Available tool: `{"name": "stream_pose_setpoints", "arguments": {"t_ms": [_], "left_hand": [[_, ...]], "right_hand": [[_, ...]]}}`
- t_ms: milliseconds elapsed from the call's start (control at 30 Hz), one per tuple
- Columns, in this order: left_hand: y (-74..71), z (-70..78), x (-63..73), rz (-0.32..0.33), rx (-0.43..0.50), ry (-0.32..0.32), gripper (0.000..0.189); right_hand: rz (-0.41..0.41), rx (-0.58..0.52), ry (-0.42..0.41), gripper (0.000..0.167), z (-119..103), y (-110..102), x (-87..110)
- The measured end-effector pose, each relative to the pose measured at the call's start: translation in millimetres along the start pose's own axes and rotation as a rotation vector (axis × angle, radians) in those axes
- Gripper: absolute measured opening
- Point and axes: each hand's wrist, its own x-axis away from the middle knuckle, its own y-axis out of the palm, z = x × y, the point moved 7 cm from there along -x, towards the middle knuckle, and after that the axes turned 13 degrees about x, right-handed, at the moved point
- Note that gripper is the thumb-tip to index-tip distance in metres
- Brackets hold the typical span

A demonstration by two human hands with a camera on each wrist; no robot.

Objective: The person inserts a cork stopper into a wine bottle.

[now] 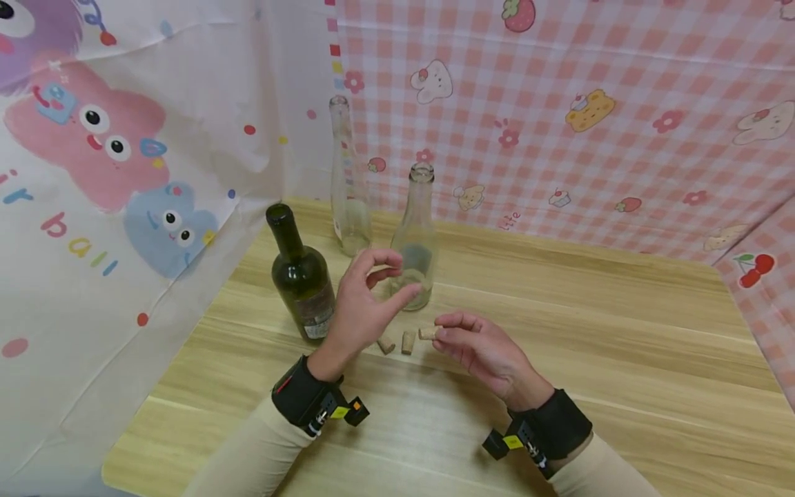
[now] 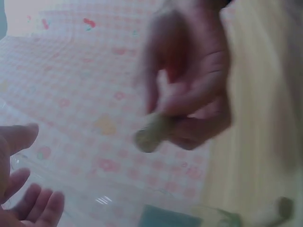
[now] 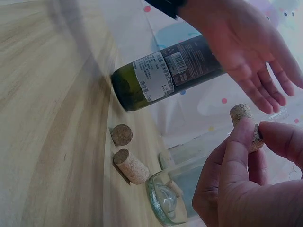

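My right hand [image 1: 487, 355] pinches a cork [image 1: 428, 333] between thumb and fingers, raised off the wood in the right wrist view. My left hand [image 1: 366, 300], fingers loosely bent and thumb apart, holds nothing. It is in front of a clear glass bottle [image 1: 421, 214] with an uncorked mouth; whether it touches the glass I cannot tell. Two more corks, one lying tilted [image 1: 386, 344] and one beside it [image 1: 408, 342], are on the table below the hands. A dark green wine bottle [image 1: 301, 276] with a printed label [image 3: 154, 78] stands left of my left hand.
A taller, slim clear bottle [image 1: 348, 186] stands at the back left. The wooden table [image 1: 590, 331] meets a pink checked cloth [image 1: 559, 152] behind and a white cartoon-printed cloth [image 1: 205, 103] on the left.
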Motion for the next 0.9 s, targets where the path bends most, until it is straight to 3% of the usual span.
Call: {"name": "stream_pose_setpoints", "arguments": {"t_ms": [167,400,600,900], "left_hand": [[-0.2,1.9,-28.7,0.099,0.001,0.002,0.054],[-1.6,-8.5,-59.2,0.177,-0.045,0.002,0.073],[4.4,-17.6,-75.7,0.161,-0.056,-0.011,0.085],[16.9,-21.8,-88.8,0.135,-0.033,-0.049,0.09]], "right_hand": [[-0.004,0.006,0.008,0.019,2.6,-1.1,3.0],[-0.009,-0.032,0.01,0.02,4.0,-2.3,5.5],[-0.014,-0.032,-0.005,0.023,2.7,-2.6,7.9],[-0.016,-0.024,-0.016,0.022,0.4,-5.2,11.3]]}}
